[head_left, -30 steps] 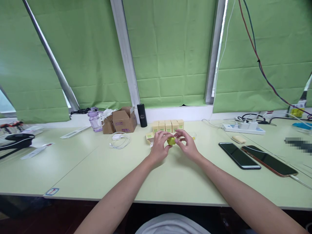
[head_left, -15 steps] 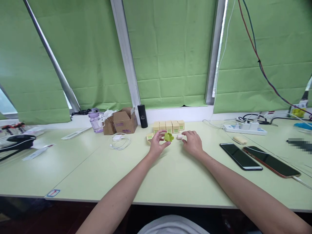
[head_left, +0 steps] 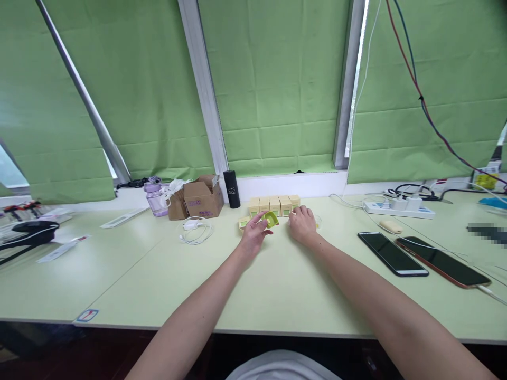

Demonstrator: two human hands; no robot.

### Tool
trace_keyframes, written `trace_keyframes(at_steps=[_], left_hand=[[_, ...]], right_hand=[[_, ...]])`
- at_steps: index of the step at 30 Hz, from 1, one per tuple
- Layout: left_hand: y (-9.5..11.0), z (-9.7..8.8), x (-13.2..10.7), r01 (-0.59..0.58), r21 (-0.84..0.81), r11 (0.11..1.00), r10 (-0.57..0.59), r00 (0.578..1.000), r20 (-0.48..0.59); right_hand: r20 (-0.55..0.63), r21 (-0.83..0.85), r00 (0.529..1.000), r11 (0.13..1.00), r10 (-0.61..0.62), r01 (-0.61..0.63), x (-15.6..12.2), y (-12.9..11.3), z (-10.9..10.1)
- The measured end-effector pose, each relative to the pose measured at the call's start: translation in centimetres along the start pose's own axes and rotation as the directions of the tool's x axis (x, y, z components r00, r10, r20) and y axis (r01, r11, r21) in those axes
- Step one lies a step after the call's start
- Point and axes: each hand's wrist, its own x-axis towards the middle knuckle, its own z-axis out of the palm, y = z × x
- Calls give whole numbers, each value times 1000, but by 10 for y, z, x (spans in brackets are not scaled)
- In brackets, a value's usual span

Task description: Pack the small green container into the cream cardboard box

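Note:
My left hand (head_left: 252, 235) is closed, thumb and fingers pinching a small green cup-like piece (head_left: 271, 219) with its hollow side facing me. To its right, my right hand (head_left: 302, 226) is closed with the fingertips bunched together. Whatever it holds is hidden behind the fingers. Just beyond both hands stands a row of small pale-yellow boxes (head_left: 274, 205) with green windows. One more small yellow box (head_left: 243, 222) sits beside my left hand, partly covered by it. A small clear item (head_left: 318, 222) shows behind my right wrist.
Two phones (head_left: 392, 253) (head_left: 442, 262) lie to the right, near a white power strip (head_left: 398, 210) and a cream case (head_left: 390, 227). Towards the left are a coiled white cable (head_left: 197, 230), a cardboard box (head_left: 204, 197), a purple bottle (head_left: 156, 199) and a black cylinder (head_left: 232, 189).
The green piece has turned in my left hand, so its hollow now faces me. My right hand has shifted left, and the small white piece at its fingertips is now out of sight.

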Motion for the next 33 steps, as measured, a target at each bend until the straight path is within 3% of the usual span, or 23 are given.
trace_keyframes(at_steps=[5, 8, 10, 12, 13, 16, 18, 20, 22, 28, 33], left_hand=[[4, 2, -3, -5, -29, 1000, 6, 999, 32], [5, 3, -4, -3, -44, 999, 3, 1000, 15], [5, 3, -4, -3, -48, 999, 3, 1000, 1], [4, 3, -4, -2, -45, 999, 2, 1000, -11], [4, 2, -4, -1, -42, 999, 1, 1000, -15], [1, 1, -3, -1, -39, 999, 0, 1000, -28], [0, 0, -3, 0, -38, 999, -2, 999, -33], [0, 0, -3, 1, -36, 999, -2, 1000, -31], [0, 0, -4, 1, -30, 1000, -2, 1000, -24], [1, 3, -5, -13, 8, 1000, 13, 1000, -13], [1, 5, -6, -13, 52, 999, 12, 1000, 19]], right_hand=[[-24, 38, 1000, 999, 4, -3, -1, -1, -3], [-84, 298, 988, 949, 130, -100, -2, -2, -10], [-50, 632, 954, 748, 297, -200, -2, -3, -17], [100, 892, 908, 368, 407, -263, -4, -5, -24], [158, 929, 897, 246, 412, -277, -6, -6, -27], [247, 959, 898, 41, 365, -281, -20, -7, -34], [336, 921, 904, -293, 263, -256, -31, -8, -37], [378, 848, 907, -464, 187, -258, -41, -8, -40], [379, 829, 916, -489, 135, -271, -48, -9, -45], [252, 898, 968, -377, 16, -227, -56, -12, -61], [235, 863, 972, -456, -17, -217, -62, -18, -67]])
